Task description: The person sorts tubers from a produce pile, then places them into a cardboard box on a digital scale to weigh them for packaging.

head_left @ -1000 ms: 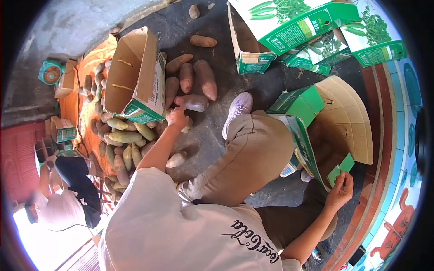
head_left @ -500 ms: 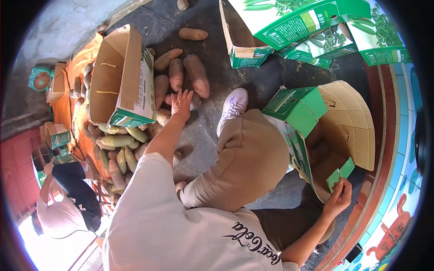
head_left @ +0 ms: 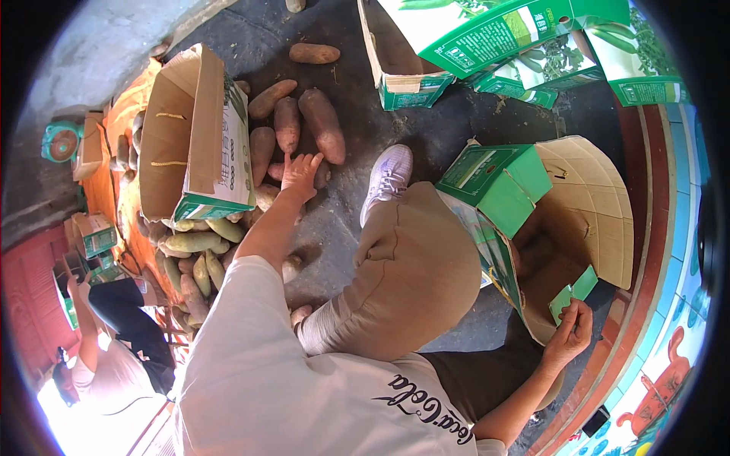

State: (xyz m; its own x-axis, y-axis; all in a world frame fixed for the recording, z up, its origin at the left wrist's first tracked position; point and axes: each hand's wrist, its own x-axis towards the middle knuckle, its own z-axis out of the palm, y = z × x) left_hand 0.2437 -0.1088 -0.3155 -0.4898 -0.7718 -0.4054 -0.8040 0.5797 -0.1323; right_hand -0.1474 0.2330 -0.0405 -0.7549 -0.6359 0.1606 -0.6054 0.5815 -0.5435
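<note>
My left hand [head_left: 302, 176] reaches into the loose reddish-brown tubers, its fingers bent over a tuber [head_left: 323, 176] that it partly hides. Just beyond it lie a large dark tuber [head_left: 322, 126] and a smaller reddish one [head_left: 287, 125]. At the lower right, my right hand [head_left: 570, 332] pinches the green flap [head_left: 573, 292] of an open cardboard box [head_left: 593, 194]. This box lies tilted beside my knee, with several tubers [head_left: 538, 254] in its shadowed inside.
An open carton [head_left: 173, 137] stands at the left beside a pile of greenish tubers [head_left: 194, 242]. Other green cartons [head_left: 414, 90] are at the top right. A white shoe [head_left: 389, 178] is between the boxes. Another person [head_left: 114, 372] works at the lower left.
The fingers of my left hand have bent over the tuber from a spread pose. The view has shifted slightly. At the lower left, the other person's body and arms have moved. My right hand keeps its hold.
</note>
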